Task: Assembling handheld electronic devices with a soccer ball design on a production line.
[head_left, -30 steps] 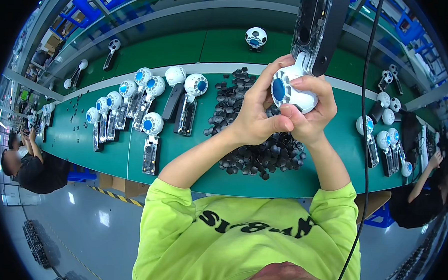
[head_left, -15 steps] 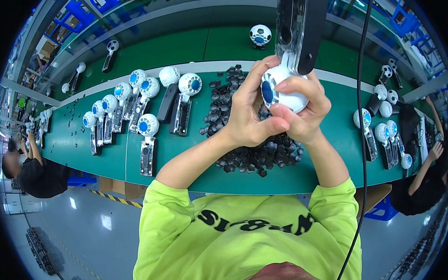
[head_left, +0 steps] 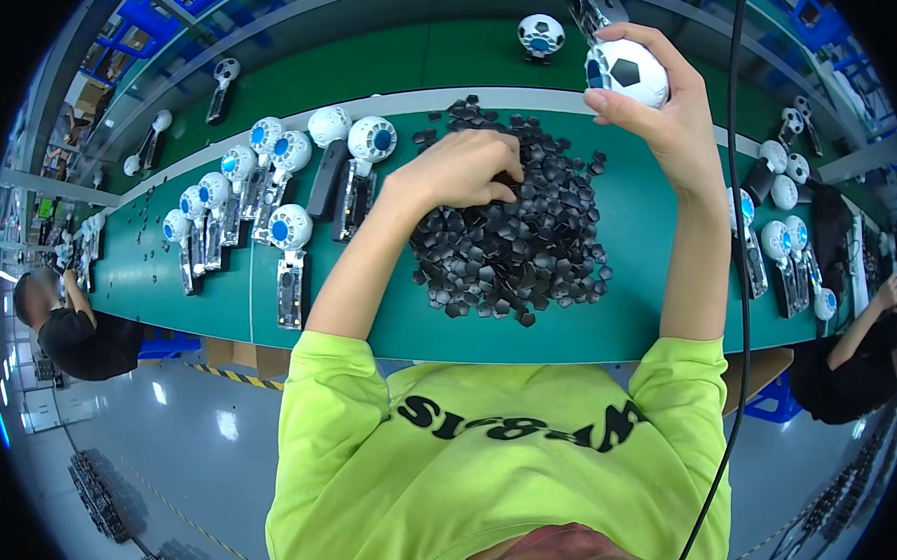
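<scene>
My right hand (head_left: pixel 679 115) is raised over the far right of the table, its thumb and fingers wrapped round a white ball-headed device (head_left: pixel 645 86) with a black pentagon and a blue disc on the ball. The device's clear and black handle (head_left: pixel 583 8) points away from me, partly cut off by the upper edge. My left hand (head_left: pixel 465 169) rests at the far left side of a heap of small black pentagon pieces (head_left: pixel 515 243). Its fingers are curled and closed on the heap; what they pinch, if anything, is hidden.
Several white ball-headed devices (head_left: pixel 290 229) lie left on the green table (head_left: pixel 367 302); more (head_left: pixel 777 239) lie right. A ball with black pentagons (head_left: pixel 540 36) stands beyond the pale ledge. A black cable (head_left: pixel 730 192) hangs at right. People (head_left: pixel 86 339) sit at both sides.
My hands have parted. The left one has let go of the ball and come down to the black pieces. My right hand has shifted outward with the device, turning it so a black pentagon shows.
</scene>
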A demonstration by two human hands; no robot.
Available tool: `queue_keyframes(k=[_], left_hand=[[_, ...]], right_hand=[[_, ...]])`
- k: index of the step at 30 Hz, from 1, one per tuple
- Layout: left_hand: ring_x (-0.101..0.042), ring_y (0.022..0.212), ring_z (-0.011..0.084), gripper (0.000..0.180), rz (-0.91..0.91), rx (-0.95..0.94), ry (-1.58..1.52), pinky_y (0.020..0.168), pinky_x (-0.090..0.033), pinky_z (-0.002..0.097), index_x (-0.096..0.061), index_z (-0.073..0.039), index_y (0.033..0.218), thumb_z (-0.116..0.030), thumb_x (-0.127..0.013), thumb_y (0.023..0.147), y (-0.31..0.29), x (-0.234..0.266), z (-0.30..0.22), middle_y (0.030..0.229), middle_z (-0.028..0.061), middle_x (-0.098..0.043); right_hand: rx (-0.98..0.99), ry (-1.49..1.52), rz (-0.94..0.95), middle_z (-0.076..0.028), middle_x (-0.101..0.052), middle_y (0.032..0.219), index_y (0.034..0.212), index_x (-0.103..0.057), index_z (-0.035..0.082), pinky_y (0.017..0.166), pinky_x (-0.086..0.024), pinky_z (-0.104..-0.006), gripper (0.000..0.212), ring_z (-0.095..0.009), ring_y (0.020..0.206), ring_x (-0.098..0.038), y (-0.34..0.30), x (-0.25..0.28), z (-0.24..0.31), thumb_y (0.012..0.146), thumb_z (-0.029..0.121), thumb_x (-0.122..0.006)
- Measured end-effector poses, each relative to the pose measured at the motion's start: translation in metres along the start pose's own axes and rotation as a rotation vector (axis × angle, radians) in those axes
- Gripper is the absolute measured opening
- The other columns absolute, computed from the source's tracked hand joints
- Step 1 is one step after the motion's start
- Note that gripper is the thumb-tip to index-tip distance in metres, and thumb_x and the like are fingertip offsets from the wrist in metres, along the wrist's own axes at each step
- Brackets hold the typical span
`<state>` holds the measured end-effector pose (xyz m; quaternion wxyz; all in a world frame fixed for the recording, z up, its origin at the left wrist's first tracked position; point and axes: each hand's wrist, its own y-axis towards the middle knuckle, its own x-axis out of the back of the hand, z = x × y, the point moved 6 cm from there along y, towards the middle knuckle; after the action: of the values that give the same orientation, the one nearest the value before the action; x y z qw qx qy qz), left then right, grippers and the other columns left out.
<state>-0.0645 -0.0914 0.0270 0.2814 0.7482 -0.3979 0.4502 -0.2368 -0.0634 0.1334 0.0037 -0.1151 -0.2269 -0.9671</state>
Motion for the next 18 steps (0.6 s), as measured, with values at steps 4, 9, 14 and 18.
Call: queue_keyframes(k=[4, 9, 14, 18], left_hand=[[-0.066, 0.089, 0.0304, 0.022, 0.065, -0.021, -0.026, 0.083, -0.053, 0.0394, -0.075, -0.003, 0.094, -0.012, -0.077, 0.073, 0.002, -0.013, 0.005, 0.095, 0.0076, -0.070], [-0.065, 0.070, 0.0323, 0.013, -0.058, -0.054, -0.091, 0.069, -0.052, 0.0384, -0.074, 0.000, 0.084, -0.009, -0.073, 0.074, 0.003, -0.006, 0.006, 0.078, 0.0082, -0.072], [-0.064, 0.069, 0.0309, 0.009, -0.210, -0.032, -0.159, 0.068, -0.052, 0.0380, -0.072, -0.001, 0.083, -0.004, -0.070, 0.074, -0.008, 0.011, 0.008, 0.081, 0.0082, -0.072], [-0.065, 0.069, 0.0298, 0.011, -0.415, -0.100, -0.044, 0.068, -0.052, 0.0375, -0.072, -0.002, 0.083, -0.002, -0.069, 0.073, -0.016, 0.041, 0.005, 0.082, 0.0085, -0.071]], right_hand=[[0.005, 0.022, 0.057, -0.008, -0.065, 0.098, 0.125, -0.060, 0.009, 0.062, -0.052, -0.0228, 0.057, -0.015, 0.077, -0.060, -0.003, 0.000, -0.012, 0.070, 0.008, -0.076], [-0.199, 0.084, 0.083, -0.010, -0.062, 0.104, 0.131, -0.054, 0.009, 0.068, -0.051, -0.0240, 0.059, -0.018, 0.082, -0.062, -0.010, -0.004, -0.018, 0.074, 0.018, -0.069], [-0.206, 0.233, 0.057, -0.014, -0.063, 0.104, 0.133, -0.052, 0.009, 0.068, -0.053, -0.0261, 0.067, -0.021, 0.085, -0.065, -0.009, -0.015, -0.019, 0.072, 0.019, -0.075], [-0.164, 0.287, 0.073, -0.015, -0.063, 0.110, 0.140, -0.045, 0.006, 0.071, -0.053, -0.0253, 0.071, -0.021, 0.089, -0.064, -0.007, -0.023, -0.022, 0.077, 0.019, -0.073]])
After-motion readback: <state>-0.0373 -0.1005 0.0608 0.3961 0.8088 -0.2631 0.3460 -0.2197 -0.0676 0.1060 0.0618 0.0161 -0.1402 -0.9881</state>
